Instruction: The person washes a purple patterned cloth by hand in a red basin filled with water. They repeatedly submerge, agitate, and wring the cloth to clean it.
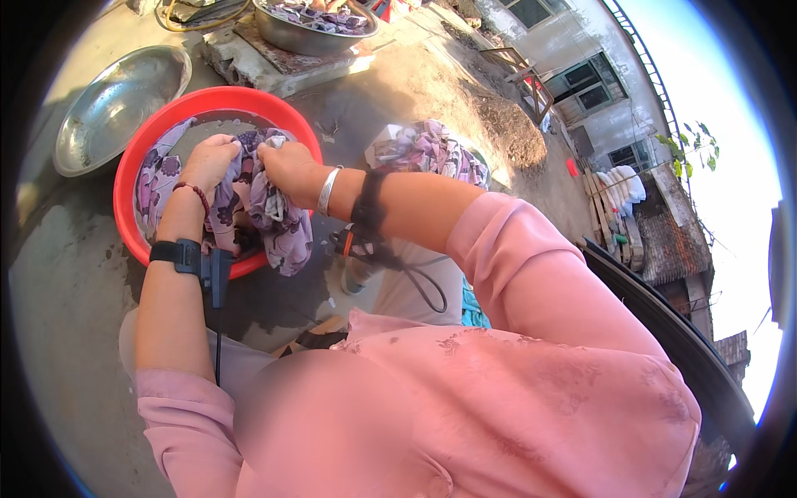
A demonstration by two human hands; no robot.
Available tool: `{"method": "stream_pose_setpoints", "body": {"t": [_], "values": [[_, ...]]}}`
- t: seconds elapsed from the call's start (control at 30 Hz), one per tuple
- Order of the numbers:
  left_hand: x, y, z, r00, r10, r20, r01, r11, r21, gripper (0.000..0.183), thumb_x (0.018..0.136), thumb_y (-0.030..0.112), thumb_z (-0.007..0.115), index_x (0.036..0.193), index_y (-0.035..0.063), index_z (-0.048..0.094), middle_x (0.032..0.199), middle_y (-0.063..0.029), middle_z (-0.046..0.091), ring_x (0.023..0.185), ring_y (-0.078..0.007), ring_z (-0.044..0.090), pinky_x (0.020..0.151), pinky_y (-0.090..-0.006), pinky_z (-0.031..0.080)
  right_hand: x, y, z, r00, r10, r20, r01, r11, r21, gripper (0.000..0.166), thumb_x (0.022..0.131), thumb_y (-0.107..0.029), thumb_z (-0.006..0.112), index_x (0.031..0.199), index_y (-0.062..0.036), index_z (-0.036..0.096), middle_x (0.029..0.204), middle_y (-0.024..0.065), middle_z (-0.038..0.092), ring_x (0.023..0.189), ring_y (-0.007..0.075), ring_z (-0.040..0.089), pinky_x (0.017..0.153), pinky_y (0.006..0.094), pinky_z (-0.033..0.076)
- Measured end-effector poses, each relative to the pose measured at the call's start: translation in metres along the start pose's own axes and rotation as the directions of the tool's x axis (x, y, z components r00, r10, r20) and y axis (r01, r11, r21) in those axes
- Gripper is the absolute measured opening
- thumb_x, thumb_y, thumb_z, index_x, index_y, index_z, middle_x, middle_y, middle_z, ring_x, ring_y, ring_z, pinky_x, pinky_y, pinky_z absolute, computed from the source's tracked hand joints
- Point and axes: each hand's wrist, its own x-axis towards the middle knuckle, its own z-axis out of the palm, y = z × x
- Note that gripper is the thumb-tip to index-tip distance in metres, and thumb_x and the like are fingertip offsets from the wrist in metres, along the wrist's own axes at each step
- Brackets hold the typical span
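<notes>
A wet purple floral cloth (233, 205) is bunched up over a red plastic basin (124, 187). My left hand (210, 163) pinches it on one side, a dark bead bracelet at the wrist. Close by, my right hand (289, 171), with a silver bangle, grips another gathered part of the same fabric. One fold hangs over the basin's near rim. More of the cloth lies inside the basin against the left wall, beside greyish water (205, 131). The fingertips are partly hidden in the folds.
An oval metal basin (118, 112) leans left of the red one. Beyond, another metal basin (311, 37) holds floral cloth on a stone slab, with part of a person's hand above it. A floral cloth pile (436, 149) sits to the right. The concrete ground (68, 280) is wet.
</notes>
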Motion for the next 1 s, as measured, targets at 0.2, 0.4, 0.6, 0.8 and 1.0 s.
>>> {"method": "stream_pose_setpoints", "body": {"t": [0.2, 0.4, 0.6, 0.8, 1.0], "values": [[-0.003, 0.007, -0.001, 1.0, -0.001, 0.028, 0.002, 1.0, -0.013, 0.019, 0.093, 0.015, 0.061, 0.105, 0.0028, 0.068, 0.094, -0.0034, 0.067, 0.085, -0.0141, 0.059, 0.078, -0.0311, 0.048, 0.028, 0.036, 0.009, 0.942, -0.32, 0.098, 0.333, 0.878, -0.343, 0.043, 0.094, -0.035, 0.058, 0.107, 0.0055, 0.067, 0.1, 0.016, 0.068, 0.092, 0.0259, 0.066, 0.08, 0.0405, 0.051], [-0.011, 0.02, 0.002, 0.998, -0.057, -0.006, 0.056, 0.991, -0.117, 0.016, 0.096, 0.017, 0.059, 0.104, 0.0058, 0.066, 0.089, -0.0023, 0.065, 0.079, -0.0129, 0.06, 0.059, -0.0341, 0.052, 0.016, 0.004, 0.017, 0.985, -0.104, 0.138, 0.106, 0.994, -0.002, 0.041, 0.094, -0.03, 0.058, 0.109, 0.0067, 0.064, 0.099, 0.0155, 0.068, 0.089, 0.0234, 0.066, 0.075, 0.0392, 0.052], [-0.005, 0.026, 0.001, 1.0, -0.001, -0.026, 0.0, 0.999, -0.051, 0.029, 0.092, 0.02, 0.064, 0.111, -0.0007, 0.07, 0.1, -0.0073, 0.069, 0.094, -0.0154, 0.06, 0.084, -0.0303, 0.048, 0.052, 0.014, -0.006, 0.946, -0.094, 0.311, 0.014, 0.968, 0.249, 0.049, 0.097, -0.038, 0.057, 0.121, 0.0046, 0.06, 0.11, 0.0159, 0.065, 0.098, 0.0228, 0.062, 0.08, 0.0382, 0.05], [-0.009, 0.037, 0.002, 0.997, -0.058, -0.052, 0.049, 0.986, -0.158, 0.042, 0.1, 0.034, 0.058, 0.116, -0.0042, 0.067, 0.111, -0.0089, 0.067, 0.102, -0.0162, 0.058, 0.092, -0.0314, 0.045, 0.073, -0.002, 0.003, 0.861, -0.219, 0.459, 0.033, 0.925, 0.379, 0.066, 0.097, -0.055, 0.056, 0.131, 0.0016, 0.056, 0.124, 0.0123, 0.061, 0.112, 0.0194, 0.056, 0.096, 0.0349, 0.046], [-0.003, 0.041, -0.004, 0.971, -0.237, -0.041, 0.21, 0.918, -0.336, 0.069, 0.099, 0.06, 0.049, 0.115, -0.0046, 0.065, 0.116, -0.0119, 0.061, 0.112, -0.0195, 0.053, 0.098, -0.0322, 0.04, 0.073, -0.005, -0.008, 0.639, -0.43, 0.637, 0.211, 0.895, 0.392, 0.05, 0.094, -0.037, 0.069, 0.131, -0.0045, 0.059, 0.122, 0.0061, 0.063, 0.11, 0.0136, 0.058, 0.095, 0.0312, 0.047]]}}
